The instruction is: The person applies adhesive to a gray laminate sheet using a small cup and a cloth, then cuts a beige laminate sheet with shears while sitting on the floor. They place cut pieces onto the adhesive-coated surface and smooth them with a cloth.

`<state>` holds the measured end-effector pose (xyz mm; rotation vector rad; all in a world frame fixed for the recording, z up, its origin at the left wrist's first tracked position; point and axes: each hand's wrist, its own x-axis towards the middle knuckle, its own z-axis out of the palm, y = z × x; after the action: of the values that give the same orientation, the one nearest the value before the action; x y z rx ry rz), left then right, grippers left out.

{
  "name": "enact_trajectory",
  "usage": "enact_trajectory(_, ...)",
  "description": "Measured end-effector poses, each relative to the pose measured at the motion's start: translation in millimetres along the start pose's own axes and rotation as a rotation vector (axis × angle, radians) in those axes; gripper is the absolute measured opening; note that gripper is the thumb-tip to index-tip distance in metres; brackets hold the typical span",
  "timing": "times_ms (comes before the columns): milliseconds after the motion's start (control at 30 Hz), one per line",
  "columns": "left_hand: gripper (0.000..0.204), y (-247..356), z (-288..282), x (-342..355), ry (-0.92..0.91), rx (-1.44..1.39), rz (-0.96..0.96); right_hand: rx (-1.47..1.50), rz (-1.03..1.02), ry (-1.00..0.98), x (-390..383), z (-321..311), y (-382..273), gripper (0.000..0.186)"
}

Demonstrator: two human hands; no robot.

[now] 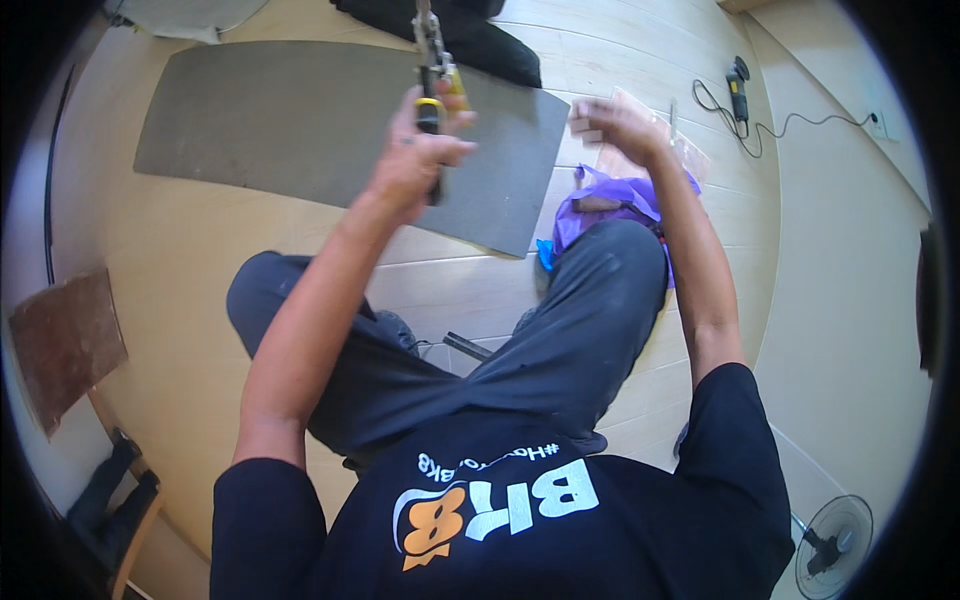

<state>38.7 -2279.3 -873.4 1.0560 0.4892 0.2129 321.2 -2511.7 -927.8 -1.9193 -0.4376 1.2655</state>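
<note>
My left hand (408, 165) is closed around a pliers-like tool (432, 115) with black and yellow handles and a metal head. The tool stands upright, its head pointing away from me over a large grey board (300, 120) on the floor. Its exact kind is hard to make out. My right hand (618, 128) is raised past the board's right edge, its slightly blurred fingers stretched leftward with nothing in them. Below it, beside my right knee, lies a purple cloth bag (620, 195) with something brownish on it.
A pinkish sheet (685, 150) lies beyond the bag. An angle grinder (738, 95) with its cord plugged into the wall rests at far right. A black cloth-like item (500, 50) touches the board's far side. Between my feet is a dark metal bar (467, 346); a fan (835, 545) stands lower right.
</note>
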Motion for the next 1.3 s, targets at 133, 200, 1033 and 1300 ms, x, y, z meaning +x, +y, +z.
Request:
enact_trajectory(133,0.066,18.1,-35.3,-5.5,0.138,0.495,0.049,0.347,0.430,-0.048,-5.3,49.9,171.4,0.038)
enact_trajectory(200,0.064,21.7,-48.5,-17.2,0.183,0.533,0.077,0.391,0.485,-0.031,-9.9,93.2,230.7,0.038)
enact_trajectory(1033,0.052,9.2,-93.3,-36.5,0.230,0.552,0.089,-0.049,0.235,0.534,5.3,108.8,244.1,0.038)
enact_trajectory(1300,0.044,-3.1,-92.2,-36.6,0.205,0.409,0.085,0.069,0.218,0.583,-18.8,110.1,258.3,0.038)
